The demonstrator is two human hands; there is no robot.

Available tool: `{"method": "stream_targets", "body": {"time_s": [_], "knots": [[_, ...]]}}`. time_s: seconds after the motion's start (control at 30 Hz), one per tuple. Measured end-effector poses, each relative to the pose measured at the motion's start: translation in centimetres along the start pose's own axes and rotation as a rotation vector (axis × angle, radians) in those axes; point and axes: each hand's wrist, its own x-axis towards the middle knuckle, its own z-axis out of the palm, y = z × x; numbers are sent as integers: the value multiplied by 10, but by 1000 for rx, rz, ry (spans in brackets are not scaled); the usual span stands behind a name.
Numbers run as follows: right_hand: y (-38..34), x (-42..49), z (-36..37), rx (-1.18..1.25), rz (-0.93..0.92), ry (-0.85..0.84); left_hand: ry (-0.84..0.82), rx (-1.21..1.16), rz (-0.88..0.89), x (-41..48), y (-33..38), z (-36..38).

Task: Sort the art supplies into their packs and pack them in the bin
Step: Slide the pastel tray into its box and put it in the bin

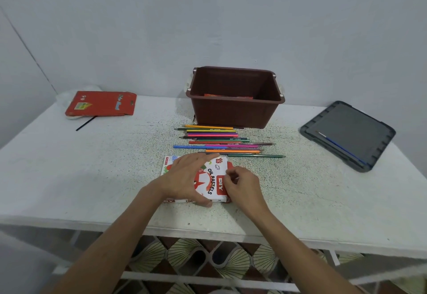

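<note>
Gripping the oil pastels box (211,182) across its width, the left hand (184,176) steadies it while the right hand (242,185) pinches its right end.

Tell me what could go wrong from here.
1. The right hand pinches the end of the oil pastels box; badly closed, it might open on the way to the bin.
2. The loose coloured pencils lie just beyond the box; lifting it could scatter them.
3. The paintbrush on the grey lid may get overlooked.
</note>
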Motion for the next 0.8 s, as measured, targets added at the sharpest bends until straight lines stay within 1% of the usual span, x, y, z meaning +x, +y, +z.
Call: {"method": "stream_targets", "body": {"time_s": [0.2, 0.27, 0.33, 0.4, 0.47, 0.53, 0.57, 0.63, 0.73, 0.8], "knots": [[0, 3, 8, -79, -4, -62, 3, 7, -12, 0, -3, 5], [-3, 4, 3, -87, 5, -107, -26, 4, -37, -2, 0, 2], [-5, 7, -2, -99, 28, -141, -19, -36, -86, -4, 3, 0], [-7, 13, -7, -87, 62, -167, 69, -40, -152, -5, 0, 0], [-10, 18, -10, -75, 99, -170, 204, 5, -239, -5, -8, 2], [-13, 23, -11, -62, 128, -170, 339, -7, -313, -7, -18, 6], [-14, 24, -12, -57, 141, -177, 381, -51, -347, -8, -21, 9], [-19, 26, -10, -75, 155, -214, 420, -212, -401, -11, -23, 13], [-25, 27, -4, -193, 128, -256, 459, -368, -403, -12, -19, 17], [-26, 29, -4, -207, 133, -279, 522, -469, -409, -13, -17, 14]]}}
